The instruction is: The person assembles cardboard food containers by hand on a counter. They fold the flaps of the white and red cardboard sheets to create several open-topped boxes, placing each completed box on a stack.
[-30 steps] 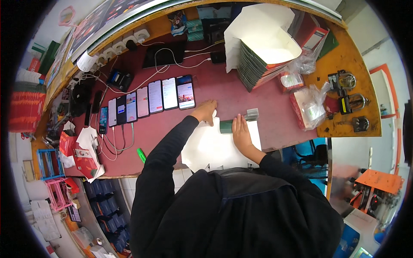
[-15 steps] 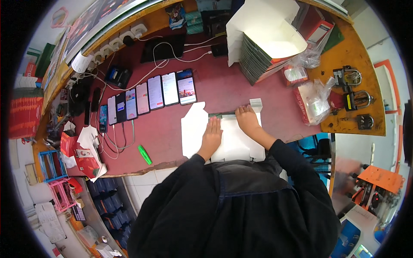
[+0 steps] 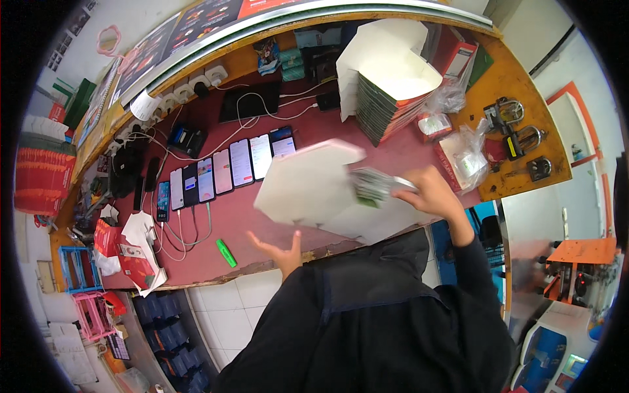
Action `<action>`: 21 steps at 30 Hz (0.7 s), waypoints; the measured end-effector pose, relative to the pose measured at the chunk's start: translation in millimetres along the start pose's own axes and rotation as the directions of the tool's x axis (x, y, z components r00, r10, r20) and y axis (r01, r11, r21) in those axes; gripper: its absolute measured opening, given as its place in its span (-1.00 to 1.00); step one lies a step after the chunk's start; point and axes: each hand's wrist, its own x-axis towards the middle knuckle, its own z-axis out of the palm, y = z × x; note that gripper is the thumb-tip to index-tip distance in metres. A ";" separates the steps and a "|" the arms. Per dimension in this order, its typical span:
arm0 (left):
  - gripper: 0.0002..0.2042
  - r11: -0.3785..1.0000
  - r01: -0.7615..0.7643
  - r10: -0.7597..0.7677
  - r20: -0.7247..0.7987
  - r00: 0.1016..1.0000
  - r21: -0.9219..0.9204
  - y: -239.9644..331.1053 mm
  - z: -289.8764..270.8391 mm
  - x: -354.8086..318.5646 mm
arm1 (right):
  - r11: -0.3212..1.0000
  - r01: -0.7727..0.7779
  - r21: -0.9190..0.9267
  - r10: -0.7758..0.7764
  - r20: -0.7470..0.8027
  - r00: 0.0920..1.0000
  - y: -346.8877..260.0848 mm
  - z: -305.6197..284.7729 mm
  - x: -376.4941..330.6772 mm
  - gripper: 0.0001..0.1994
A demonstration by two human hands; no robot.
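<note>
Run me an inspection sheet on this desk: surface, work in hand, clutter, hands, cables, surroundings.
Surface: reddish desk, front edge looks worn.
Work in hand: white card sheet, lifted at its right side, blurred.
Clutter: row of phones, green marker, stack of cartons, box in clear plastic.
Hands: right hand grips the sheet; left hand open near its lower edge, contact unclear.
Cables: white cables loose behind the phones; more below them.
Surroundings: power sockets behind, white floor tiles below.

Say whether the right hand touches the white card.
Touching: the head view shows the right hand gripping the white card by an edge.
</note>
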 end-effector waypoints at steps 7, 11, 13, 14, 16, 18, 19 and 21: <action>-0.56 0.929 0.347 -0.109 0.800 0.590 -0.129 12.0 51.2 49.5 | 0.524 -0.346 0.778 0.823 -0.358 0.441 -3.6 143.9 -123.9 -0.73; -0.49 0.999 -0.005 0.052 0.994 0.101 -0.052 1.0 127.4 116.5 | 0.240 -0.400 0.885 0.945 -0.118 0.305 -8.1 269.6 -154.3 -0.71; -0.47 0.960 -0.278 -0.002 0.995 0.101 0.030 -25.5 157.6 123.7 | -0.185 -0.633 0.751 0.703 0.552 0.449 -15.1 275.5 -153.4 -0.72; -0.44 0.844 -0.529 -0.050 0.994 0.093 0.092 -38.1 167.6 125.8 | 0.181 -0.797 0.577 0.460 0.666 0.587 -10.7 266.6 -145.8 -0.77; -0.41 0.847 -0.523 -0.085 0.996 0.036 0.091 -31.6 184.9 128.7 | 0.775 -0.500 0.388 0.167 0.637 0.753 36.9 248.7 -123.3 -0.83; -0.36 0.851 -0.495 -0.149 0.985 0.091 0.175 -50.6 174.7 128.7 | 0.902 -0.369 0.223 0.315 0.243 0.917 50.3 214.9 -59.0 -0.86; -0.36 0.850 -0.500 -0.149 0.986 0.079 0.169 -46.5 176.4 129.5 | 0.939 -0.325 0.111 0.330 -0.024 0.944 60.5 191.8 -26.4 -0.79; -0.36 0.882 -0.452 -0.167 0.985 -0.036 0.133 -25.3 186.6 128.7 | 0.918 -0.184 -0.352 0.125 -0.185 0.975 116.3 173.1 18.9 -0.58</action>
